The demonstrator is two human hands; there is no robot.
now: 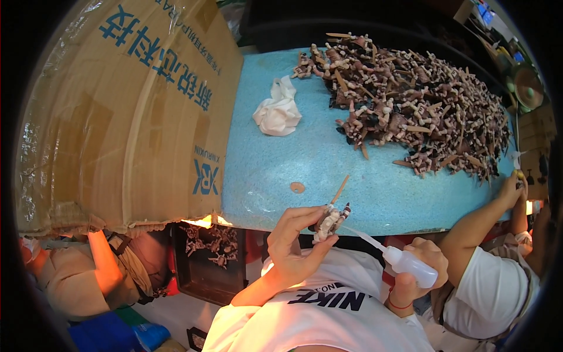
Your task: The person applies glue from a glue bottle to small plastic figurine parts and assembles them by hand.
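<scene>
My left hand [291,246] pinches a small plastic figurine [329,224] between thumb and fingers, above the table's near edge. The figurine is cream and brown, with a dark tip on one side. A thin tan strip [340,189] juts up from it toward the table. In my right hand [433,256] is a translucent white squeeze bottle [415,267], tilted, with its long thin nozzle pointing left. The nozzle's tip comes close to the figurine; whether they touch I cannot tell.
A heap of similar figurines [422,105] covers the far right of the blue tabletop [258,193]. Crumpled white tissue [278,111] and a tan disc [297,188] lie left of it. A big cardboard box [129,129] blocks the left. Below it, a black tray [205,287] holds figurines. People sit on both sides.
</scene>
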